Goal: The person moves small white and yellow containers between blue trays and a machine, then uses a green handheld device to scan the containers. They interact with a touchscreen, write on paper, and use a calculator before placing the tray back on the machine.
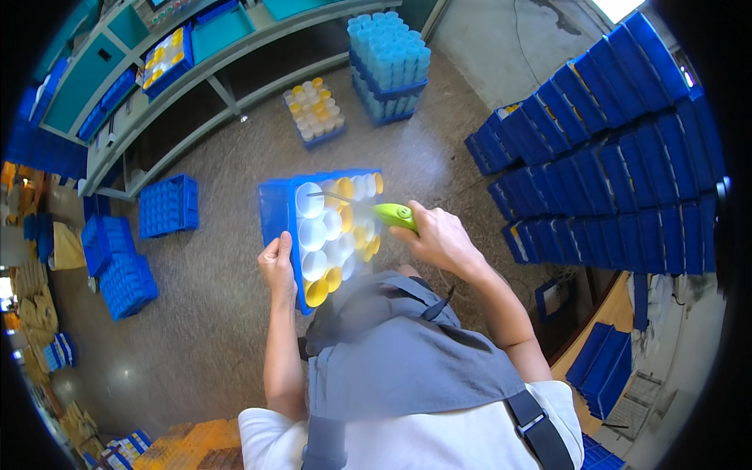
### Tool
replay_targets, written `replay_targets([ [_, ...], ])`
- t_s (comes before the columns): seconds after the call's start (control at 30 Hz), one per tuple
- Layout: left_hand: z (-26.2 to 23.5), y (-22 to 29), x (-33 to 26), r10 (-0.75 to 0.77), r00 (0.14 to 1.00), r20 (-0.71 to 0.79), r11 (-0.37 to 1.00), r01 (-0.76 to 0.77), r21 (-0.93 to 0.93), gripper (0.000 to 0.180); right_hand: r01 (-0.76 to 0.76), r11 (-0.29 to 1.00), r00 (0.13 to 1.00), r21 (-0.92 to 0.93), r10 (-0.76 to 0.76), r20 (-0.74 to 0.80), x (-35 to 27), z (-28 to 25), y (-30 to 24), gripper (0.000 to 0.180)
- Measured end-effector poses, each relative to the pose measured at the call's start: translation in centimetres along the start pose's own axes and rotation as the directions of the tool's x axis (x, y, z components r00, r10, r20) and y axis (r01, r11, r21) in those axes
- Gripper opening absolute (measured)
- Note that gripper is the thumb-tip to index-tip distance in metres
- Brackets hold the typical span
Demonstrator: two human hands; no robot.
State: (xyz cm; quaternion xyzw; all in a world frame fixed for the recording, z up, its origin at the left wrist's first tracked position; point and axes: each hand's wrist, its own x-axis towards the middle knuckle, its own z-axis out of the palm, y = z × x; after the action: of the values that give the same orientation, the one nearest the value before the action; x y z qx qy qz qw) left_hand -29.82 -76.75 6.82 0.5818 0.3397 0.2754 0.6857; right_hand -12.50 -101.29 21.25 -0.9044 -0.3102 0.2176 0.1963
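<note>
In the head view, a bench [235, 48] is seen beyond the floor, part of which is hidden by a grey apron [423, 368]. At right, blue crates [607, 180] are stacked in three rows. Pale blue cups [389, 47] are piled in crates near the bench. White and yellow cups [312, 233] are contained in one tilted blue crate [276, 207] before the person, its edge gripped by the left hand [277, 262]. One green-handled tool [394, 215] is grasped in the right hand [445, 241], its thin rod extended over the cups.

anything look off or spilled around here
No spill shows around the crate. The one odd thing is a dark, ragged patch on the grey surface at top right; stain or damage, I can't tell.
</note>
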Motion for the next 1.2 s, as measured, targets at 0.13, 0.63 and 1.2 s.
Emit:
replay_targets([
  [0.13,0.2,-0.8,0.9,-0.035,0.998,-0.048,0.999,0.034,-0.017,0.045,0.063,0.995,0.998,-0.072,-0.063,0.004,-0.4,1.0,-1.4,0.037],
  [0.63,1.3,-1.6,5.5,-0.192,0.945,-0.266,0.951,0.113,-0.287,0.034,0.073,0.993,0.965,-0.091,-0.047,0.258,-5.6,3.2,0.3,0.037],
  [1.2,0.1,4.4,8.6,-0.178,0.968,-0.178,0.891,0.081,-0.447,0.041,-0.445,0.886,0.878,-0.133,0.461,0.132,7.2,3.8,14.1,0.053],
])
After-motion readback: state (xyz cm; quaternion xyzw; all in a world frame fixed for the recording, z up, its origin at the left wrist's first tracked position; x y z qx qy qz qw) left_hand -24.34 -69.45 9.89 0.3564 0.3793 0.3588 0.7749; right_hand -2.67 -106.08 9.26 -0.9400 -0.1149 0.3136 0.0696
